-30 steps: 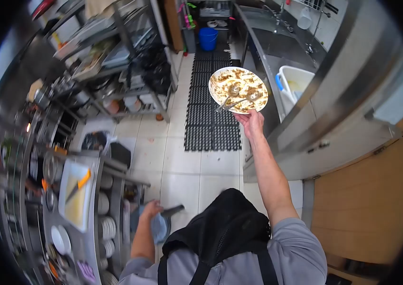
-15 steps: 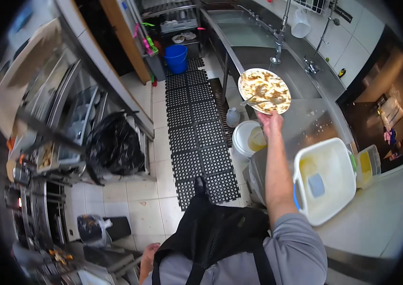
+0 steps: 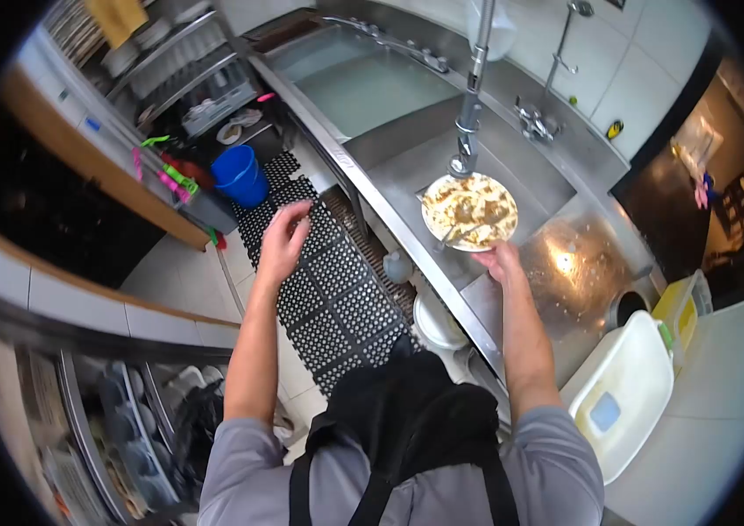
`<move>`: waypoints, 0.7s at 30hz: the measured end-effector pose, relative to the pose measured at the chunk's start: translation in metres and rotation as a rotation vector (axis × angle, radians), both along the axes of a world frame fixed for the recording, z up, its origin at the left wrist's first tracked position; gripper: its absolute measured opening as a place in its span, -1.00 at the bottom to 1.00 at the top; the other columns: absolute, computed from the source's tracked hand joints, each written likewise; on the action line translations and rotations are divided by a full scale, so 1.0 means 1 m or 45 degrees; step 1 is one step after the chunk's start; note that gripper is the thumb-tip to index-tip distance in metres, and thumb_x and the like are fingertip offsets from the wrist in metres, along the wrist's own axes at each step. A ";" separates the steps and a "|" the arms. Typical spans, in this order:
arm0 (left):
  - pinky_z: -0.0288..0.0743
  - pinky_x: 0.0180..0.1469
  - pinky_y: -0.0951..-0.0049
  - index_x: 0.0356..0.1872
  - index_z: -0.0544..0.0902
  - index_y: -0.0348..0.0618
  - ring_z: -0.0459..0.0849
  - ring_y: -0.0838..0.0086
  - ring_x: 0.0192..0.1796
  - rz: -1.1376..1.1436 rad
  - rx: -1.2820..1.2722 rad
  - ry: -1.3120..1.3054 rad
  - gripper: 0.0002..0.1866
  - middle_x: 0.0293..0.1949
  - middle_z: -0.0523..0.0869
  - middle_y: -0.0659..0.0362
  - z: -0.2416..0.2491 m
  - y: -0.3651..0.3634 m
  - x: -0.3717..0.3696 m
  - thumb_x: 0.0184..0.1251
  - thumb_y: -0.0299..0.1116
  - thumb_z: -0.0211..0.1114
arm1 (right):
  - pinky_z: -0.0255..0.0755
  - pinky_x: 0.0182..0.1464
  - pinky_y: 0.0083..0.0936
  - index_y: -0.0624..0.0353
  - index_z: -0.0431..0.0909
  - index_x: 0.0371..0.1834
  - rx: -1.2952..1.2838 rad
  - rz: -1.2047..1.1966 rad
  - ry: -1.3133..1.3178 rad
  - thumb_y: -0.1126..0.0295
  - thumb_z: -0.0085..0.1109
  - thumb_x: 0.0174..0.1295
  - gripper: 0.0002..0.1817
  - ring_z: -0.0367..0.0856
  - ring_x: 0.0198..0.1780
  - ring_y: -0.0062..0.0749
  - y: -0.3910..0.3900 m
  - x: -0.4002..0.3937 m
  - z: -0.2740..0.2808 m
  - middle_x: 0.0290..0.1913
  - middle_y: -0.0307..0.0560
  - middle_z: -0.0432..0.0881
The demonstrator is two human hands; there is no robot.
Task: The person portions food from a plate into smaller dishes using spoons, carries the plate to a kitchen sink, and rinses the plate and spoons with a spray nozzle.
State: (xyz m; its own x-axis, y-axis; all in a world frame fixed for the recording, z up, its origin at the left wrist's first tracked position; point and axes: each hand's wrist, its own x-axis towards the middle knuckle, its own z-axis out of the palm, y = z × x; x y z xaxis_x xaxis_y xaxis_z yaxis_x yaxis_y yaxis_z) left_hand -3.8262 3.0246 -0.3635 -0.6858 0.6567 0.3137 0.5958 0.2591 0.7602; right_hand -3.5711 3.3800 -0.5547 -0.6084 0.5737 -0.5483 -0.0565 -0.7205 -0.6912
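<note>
My right hand (image 3: 501,259) grips the near rim of a dirty white plate (image 3: 470,210) smeared with brown food, with a fork and spoon lying on it. The plate hangs over the steel sink basin (image 3: 407,153), just below the tall faucet (image 3: 469,105). My left hand (image 3: 284,237) is raised in the air over the black rubber floor mat (image 3: 328,289), fingers apart and holding nothing.
A steel counter (image 3: 565,263) runs right of the sink. A white plastic tub (image 3: 622,394) sits at its near end, a yellow container (image 3: 679,311) beyond. A blue bucket (image 3: 240,175) stands on the floor by shelves. A white pail (image 3: 438,320) sits under the counter.
I have turned and stepped toward the sink. The plate moved from beside the counter to over the basin. My left hand rose from low at my side to chest height.
</note>
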 end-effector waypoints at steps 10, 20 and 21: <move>0.55 0.12 0.41 0.18 0.59 -0.20 0.68 0.40 0.06 -0.549 -0.111 -0.182 -0.67 0.04 0.72 0.11 -0.101 0.325 -0.153 0.42 -0.46 0.21 | 0.63 0.10 0.13 0.42 0.31 0.30 -0.513 0.132 -0.029 0.59 -0.05 0.30 -0.53 0.69 0.07 0.17 0.054 -0.074 -0.124 0.11 0.32 0.62; 0.65 -0.08 0.34 0.13 0.60 -0.15 0.70 0.40 -0.06 -1.356 -0.008 0.038 -0.69 -0.02 0.70 0.07 -0.206 0.603 -0.109 0.40 -0.42 0.26 | 0.72 -0.10 -0.03 0.16 0.41 0.28 -0.342 0.284 -0.329 0.52 0.11 0.31 -0.55 0.76 -0.11 -0.02 0.052 -0.072 -0.185 -0.02 0.10 0.69; 0.64 -0.06 0.35 0.17 0.58 -0.12 0.70 0.39 -0.06 -1.361 -0.013 0.088 -0.66 -0.01 0.70 0.07 -0.212 0.627 -0.095 0.39 -0.41 0.27 | 0.72 -0.10 -0.03 0.16 0.41 0.28 -0.344 0.231 -0.329 0.52 0.11 0.31 -0.55 0.76 -0.11 -0.02 0.049 -0.073 -0.191 -0.02 0.10 0.69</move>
State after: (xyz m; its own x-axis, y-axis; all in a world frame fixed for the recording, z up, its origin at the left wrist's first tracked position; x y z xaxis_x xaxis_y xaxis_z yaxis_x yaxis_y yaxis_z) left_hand -3.9215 3.6521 -0.5751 0.2656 0.9092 0.3207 0.5593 -0.4162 0.7169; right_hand -3.6441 3.4294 -0.7461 -0.5088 0.2841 -0.8126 0.2390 -0.8603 -0.4504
